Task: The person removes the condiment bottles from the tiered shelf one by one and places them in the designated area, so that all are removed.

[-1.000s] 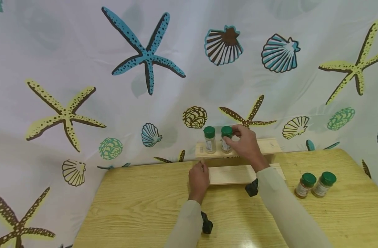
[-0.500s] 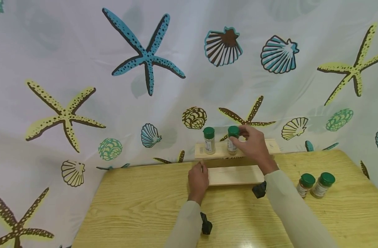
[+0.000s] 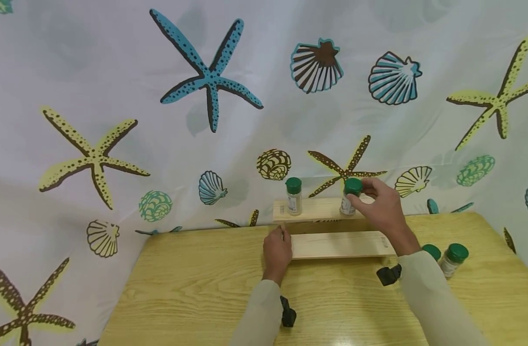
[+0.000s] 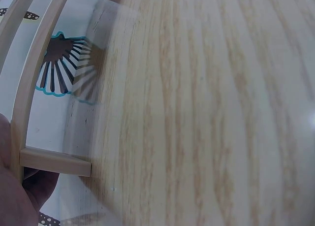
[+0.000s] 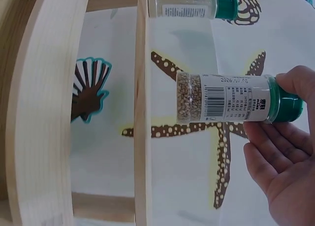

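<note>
A small two-tier wooden shelf rack [image 3: 337, 244] stands against the back of the table. My left hand [image 3: 277, 251] grips its left end, and the left wrist view shows fingers on both sides of a plank [image 4: 29, 93]. My right hand [image 3: 383, 207] pinches a clear spice jar [image 5: 226, 98] by its green lid, thumb on one side and fingers on the other. Tan seeds show inside that jar. In the right wrist view its base hangs a little off the upper board [image 5: 142, 113]. Another green-lidded jar [image 3: 294, 197] stands at the upper tier's left end.
Two more green-lidded spice jars [image 3: 456, 259] stand on the wooden table [image 3: 194, 283] to the right, one partly hidden by the right sleeve. A white cloth [image 3: 246, 125] printed with starfish and shells hangs right behind the rack.
My right hand has carried the spice jar to the right along the upper tier, away from the other jar there. My left hand stays on the rack's left end.
</note>
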{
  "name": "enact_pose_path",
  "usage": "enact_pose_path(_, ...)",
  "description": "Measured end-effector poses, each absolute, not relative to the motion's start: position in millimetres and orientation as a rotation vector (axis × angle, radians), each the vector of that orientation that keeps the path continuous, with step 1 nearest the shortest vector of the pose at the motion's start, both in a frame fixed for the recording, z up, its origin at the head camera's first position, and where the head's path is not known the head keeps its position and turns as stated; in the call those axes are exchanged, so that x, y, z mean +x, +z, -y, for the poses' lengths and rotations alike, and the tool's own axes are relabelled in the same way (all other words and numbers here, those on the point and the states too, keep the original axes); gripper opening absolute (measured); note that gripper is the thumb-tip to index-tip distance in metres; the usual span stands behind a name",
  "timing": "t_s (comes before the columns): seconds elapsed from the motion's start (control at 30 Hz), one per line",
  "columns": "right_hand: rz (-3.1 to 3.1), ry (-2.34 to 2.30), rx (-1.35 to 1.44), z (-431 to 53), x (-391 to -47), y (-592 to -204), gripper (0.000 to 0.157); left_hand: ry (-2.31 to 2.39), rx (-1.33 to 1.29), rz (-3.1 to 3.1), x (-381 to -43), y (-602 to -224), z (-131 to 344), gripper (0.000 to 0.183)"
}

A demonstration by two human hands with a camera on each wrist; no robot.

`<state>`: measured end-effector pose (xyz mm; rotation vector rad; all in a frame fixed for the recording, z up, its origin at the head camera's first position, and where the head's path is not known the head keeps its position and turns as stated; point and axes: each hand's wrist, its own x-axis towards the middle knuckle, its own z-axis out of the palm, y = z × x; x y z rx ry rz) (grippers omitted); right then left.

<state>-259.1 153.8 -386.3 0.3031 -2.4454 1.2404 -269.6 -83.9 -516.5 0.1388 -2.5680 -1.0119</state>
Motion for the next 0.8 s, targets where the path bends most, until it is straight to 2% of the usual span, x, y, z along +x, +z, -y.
enact_pose_path(0.4,2.414,1.162,0.248,-185.4,-226.9,-388.2,0.039,-1.029,0.141,2.578,-268.0,-513.5,82.3,0.022)
enact_pose_path(0.53,2.431,1.132,0.211,-193.7,-213.4,-389.8,0.042,-1.038,0.146,2.577,-267.8,-513.3,82.7,0.022)
enact_pose_path(0.8,2.395,1.102,0.193,-211.4,-185.9,-405.0,0.042,-1.045,0.136,2.572,-268.8,-514.8,83.6,0.023)
